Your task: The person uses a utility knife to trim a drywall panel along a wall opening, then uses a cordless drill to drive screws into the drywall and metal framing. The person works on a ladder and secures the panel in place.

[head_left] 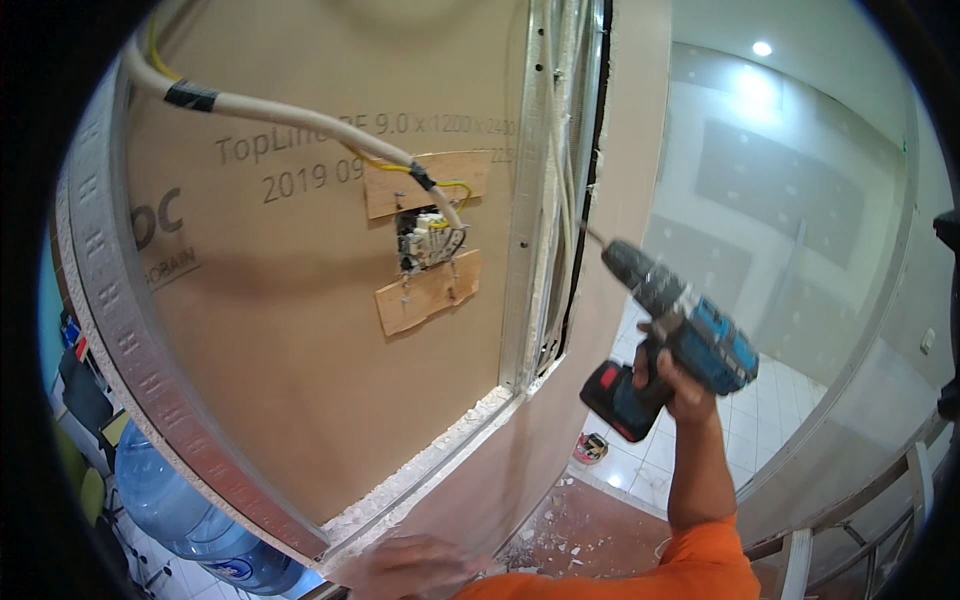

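My right hand (672, 385) grips the handle of a blue and black cordless drill (672, 322) with a red battery base. Its bit points up and left at the edge of a drywall panel (632, 130) beside a metal stud (530, 190). My left hand (405, 566) is blurred at the bottom, resting against the lower edge of the panel. Inside the open wall cavity, a white cable (300, 115) runs down to an electrical box (430, 240) fixed between two small wooden plates (428, 292).
A curved metal track (130, 330) frames the cavity on the left. A blue water jug (185, 515) stands at lower left. Plaster crumbs litter the ledge (560, 530). White floor tiles and a small can (590, 447) lie below. A metal frame (860, 520) is at right.
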`<state>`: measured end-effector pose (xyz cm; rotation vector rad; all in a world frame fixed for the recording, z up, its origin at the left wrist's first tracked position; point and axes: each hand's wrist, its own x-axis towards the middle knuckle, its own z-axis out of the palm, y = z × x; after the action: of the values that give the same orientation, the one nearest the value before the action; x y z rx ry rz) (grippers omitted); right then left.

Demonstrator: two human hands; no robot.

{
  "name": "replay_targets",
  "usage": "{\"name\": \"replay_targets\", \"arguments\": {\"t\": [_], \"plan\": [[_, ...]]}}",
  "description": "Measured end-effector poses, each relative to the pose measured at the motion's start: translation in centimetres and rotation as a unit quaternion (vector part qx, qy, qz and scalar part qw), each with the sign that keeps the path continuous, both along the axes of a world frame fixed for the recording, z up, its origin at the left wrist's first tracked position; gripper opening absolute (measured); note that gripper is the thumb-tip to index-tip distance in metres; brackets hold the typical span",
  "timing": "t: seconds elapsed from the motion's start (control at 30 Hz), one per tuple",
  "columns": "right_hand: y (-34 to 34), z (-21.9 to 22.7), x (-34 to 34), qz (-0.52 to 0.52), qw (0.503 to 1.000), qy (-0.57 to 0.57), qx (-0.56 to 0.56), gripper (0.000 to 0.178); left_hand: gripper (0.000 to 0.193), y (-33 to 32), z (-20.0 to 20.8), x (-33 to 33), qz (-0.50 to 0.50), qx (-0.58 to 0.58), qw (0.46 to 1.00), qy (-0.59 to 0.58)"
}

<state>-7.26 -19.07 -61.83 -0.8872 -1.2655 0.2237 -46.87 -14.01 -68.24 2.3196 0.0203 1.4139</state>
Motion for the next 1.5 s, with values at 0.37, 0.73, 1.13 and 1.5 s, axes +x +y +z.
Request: {"name": "replay_targets", "arguments": {"t": [0.37,0.73,1.13,1.5], "plan": [[1.6,12.9,4.3,0.008,1.0,-0.021,-0.018,0.035,0.059,2.0,5.8,-5.5,0.535,0.171,0.771,-0.3],[2.8,13.8,6.0,0.061,0.996,-0.066,-0.008,0.032,0.088,3.1,6.7,-2.2,0.642,0.04,0.72,-0.26],[3.3,13.4,6.0,0.044,0.997,-0.055,0.017,0.032,0.084,3.9,5.3,-3.6,0.646,-0.02,0.732,-0.213],[3.0,13.5,5.7,0.039,0.998,-0.042,0.001,0.032,0.08,4.7,4.2,-5.3,0.578,-0.068,0.782,-0.222]]}}
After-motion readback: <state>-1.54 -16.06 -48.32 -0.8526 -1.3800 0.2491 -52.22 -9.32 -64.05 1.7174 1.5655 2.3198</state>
